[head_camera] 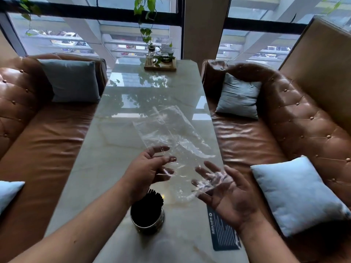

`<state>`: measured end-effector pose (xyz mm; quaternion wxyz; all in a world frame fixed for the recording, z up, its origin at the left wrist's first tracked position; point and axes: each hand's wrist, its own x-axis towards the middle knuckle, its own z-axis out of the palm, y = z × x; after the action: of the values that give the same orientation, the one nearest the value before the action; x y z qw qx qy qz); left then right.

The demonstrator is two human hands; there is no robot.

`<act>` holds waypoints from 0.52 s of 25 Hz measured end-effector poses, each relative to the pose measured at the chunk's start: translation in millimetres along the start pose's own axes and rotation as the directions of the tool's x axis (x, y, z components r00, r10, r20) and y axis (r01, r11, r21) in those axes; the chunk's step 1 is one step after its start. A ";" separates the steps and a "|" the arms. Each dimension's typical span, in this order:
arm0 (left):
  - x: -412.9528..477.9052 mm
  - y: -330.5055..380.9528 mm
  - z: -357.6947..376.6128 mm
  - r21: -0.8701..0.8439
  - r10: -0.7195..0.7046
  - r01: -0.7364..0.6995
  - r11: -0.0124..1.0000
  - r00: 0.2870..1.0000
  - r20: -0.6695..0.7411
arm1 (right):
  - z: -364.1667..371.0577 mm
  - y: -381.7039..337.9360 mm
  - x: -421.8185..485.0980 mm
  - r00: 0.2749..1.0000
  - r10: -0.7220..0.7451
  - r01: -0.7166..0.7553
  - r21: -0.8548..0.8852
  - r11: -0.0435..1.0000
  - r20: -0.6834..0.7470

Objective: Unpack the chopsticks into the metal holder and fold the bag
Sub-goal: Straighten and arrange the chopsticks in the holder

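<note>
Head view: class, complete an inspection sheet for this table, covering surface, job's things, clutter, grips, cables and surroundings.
Surface: glossy pale table.
Job's things: empty clear bag held up, unfolded; dark chopsticks standing in the metal holder.
Clutter: dark printed card at near right edge; wooden tray with plant at far end.
Grips: left hand and right hand open, fingers touching the bag.
Cables: nothing seen.
Surroundings: brown leather sofas with blue cushions; windows behind.

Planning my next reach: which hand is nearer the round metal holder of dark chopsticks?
Left. The left hand is just above the round metal holder; the right hand sits farther right.
</note>
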<state>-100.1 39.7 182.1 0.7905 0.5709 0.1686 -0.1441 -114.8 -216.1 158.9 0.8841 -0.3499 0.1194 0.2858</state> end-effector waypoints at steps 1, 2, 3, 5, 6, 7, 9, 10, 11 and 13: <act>4.1 6.3 -6.5 0.077 -0.034 0.030 0.997 0.999 0.042 | -9.3 -12.6 -2.3 0.998 0.045 -0.043 -0.034 0.998 0.039; 8.4 11.5 -10.8 0.161 -0.072 0.057 0.985 0.994 0.086 | -16.4 -24.4 -2.0 0.994 0.095 -0.090 -0.096 0.991 0.054; 12.7 15.2 -12.5 0.246 -0.110 0.077 0.966 0.986 0.123 | -20.9 -33.4 1.1 0.989 0.142 -0.133 -0.196 0.972 0.033; 23.7 15.4 -5.8 0.394 -0.178 0.101 0.914 0.970 0.164 | -26.0 -42.7 15.8 0.982 0.164 -0.190 -0.455 0.870 -0.096; 30.0 12.2 1.8 0.457 -0.196 0.106 0.883 0.969 0.153 | -28.1 -44.0 25.8 0.978 0.120 -0.196 -0.560 0.805 -0.169; 37.5 6.2 11.1 0.513 -0.191 0.109 0.851 0.976 0.109 | -31.9 -44.3 36.0 0.973 0.057 -0.191 -0.633 0.750 -0.225; 55.1 -12.5 28.7 0.582 -0.121 0.122 0.804 0.992 -0.042 | -45.3 -45.2 52.9 0.952 -0.039 -0.199 -0.710 0.676 -0.304; 63.8 -23.3 36.2 0.600 -0.080 0.128 0.790 0.991 -0.107 | -54.8 -46.0 59.2 0.941 -0.059 -0.215 -0.721 0.659 -0.334; 71.2 -34.1 42.9 0.619 -0.054 0.135 0.774 0.987 -0.148 | -65.5 -46.4 63.9 0.931 -0.065 -0.235 -0.726 0.647 -0.359; 85.4 -58.6 54.0 0.650 -0.056 0.172 0.740 0.979 -0.196 | -89.5 -44.9 71.5 0.913 -0.057 -0.280 -0.723 0.632 -0.404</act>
<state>-42.2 -32.6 111.0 0.5091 0.8127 0.2054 -0.1953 -31.5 -274.0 89.2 0.5888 -0.7327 0.1816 0.2888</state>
